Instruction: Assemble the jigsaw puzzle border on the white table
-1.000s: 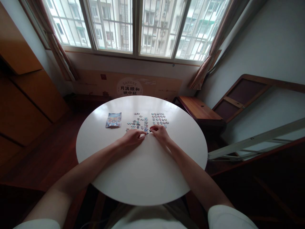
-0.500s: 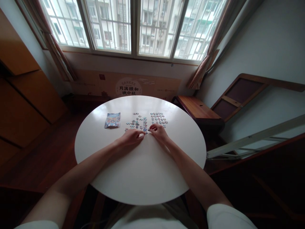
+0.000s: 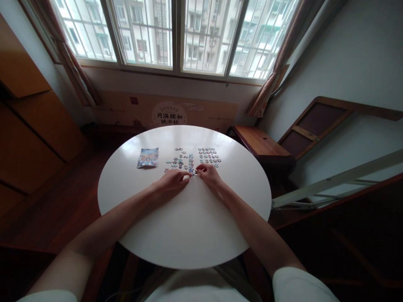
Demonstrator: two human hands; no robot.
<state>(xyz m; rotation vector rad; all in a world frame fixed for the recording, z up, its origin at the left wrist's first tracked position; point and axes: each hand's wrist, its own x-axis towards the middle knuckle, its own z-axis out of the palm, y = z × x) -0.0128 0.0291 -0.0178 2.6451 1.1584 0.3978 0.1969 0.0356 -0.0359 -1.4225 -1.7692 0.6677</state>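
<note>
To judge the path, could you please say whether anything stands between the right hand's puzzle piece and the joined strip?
Nothing visible: the right hand has the piece beside the strip, with the left hand by the strip's near end.

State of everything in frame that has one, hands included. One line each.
Left hand: fingertips at the strip's near end, grip unclear
Right hand: fingertips at a small piece, grip unclear
Puzzle strip: partly assembled, flat on the table
Left-side pieces: scattered, flat
Right-side pieces: laid out in rows
Printed sheet: lying picture-side up
Curtains: pulled aside
</note>
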